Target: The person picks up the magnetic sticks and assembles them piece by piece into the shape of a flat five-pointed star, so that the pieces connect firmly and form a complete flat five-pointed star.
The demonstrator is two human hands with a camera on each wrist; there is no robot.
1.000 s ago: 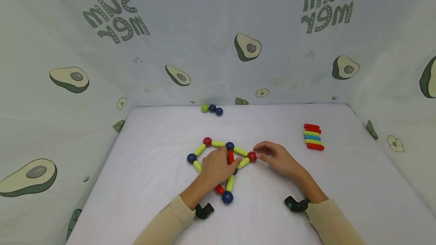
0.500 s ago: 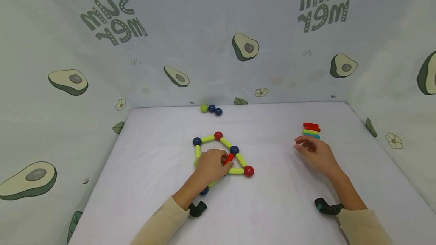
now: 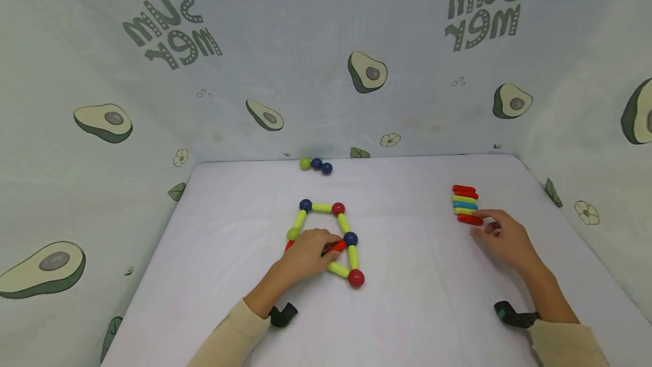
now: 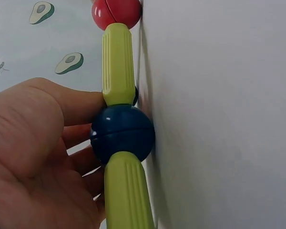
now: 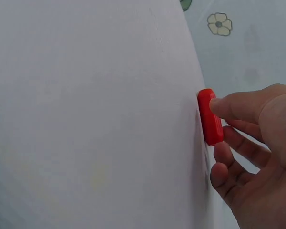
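A ball-and-rod construction lies on the white table, with yellow-green rods point(image 3: 322, 208), red balls point(image 3: 356, 278), blue balls point(image 3: 350, 239) and a green ball point(image 3: 292, 234). My left hand point(image 3: 305, 254) covers its middle and grips it around an inner red rod point(image 3: 336, 246). In the left wrist view, my left thumb reaches behind a blue ball point(image 4: 122, 135) joining two yellow-green rods. At the right, my right hand point(image 3: 509, 242) pinches the nearest red rod point(image 3: 470, 220) of a row. The right wrist view shows the thumb against that red rod point(image 5: 210, 117).
The row of loose rods at the right also has a blue rod point(image 3: 465, 205) and further red and yellow-green ones. A loose green ball point(image 3: 305, 163) and two blue balls point(image 3: 326, 168) sit at the back edge. A patterned cloth point(image 3: 316, 72) surrounds the table.
The construction has turned clockwise under my left hand, which has shifted slightly left. My right hand has left the construction's red ball and moved right to the nearest red rod in the row.
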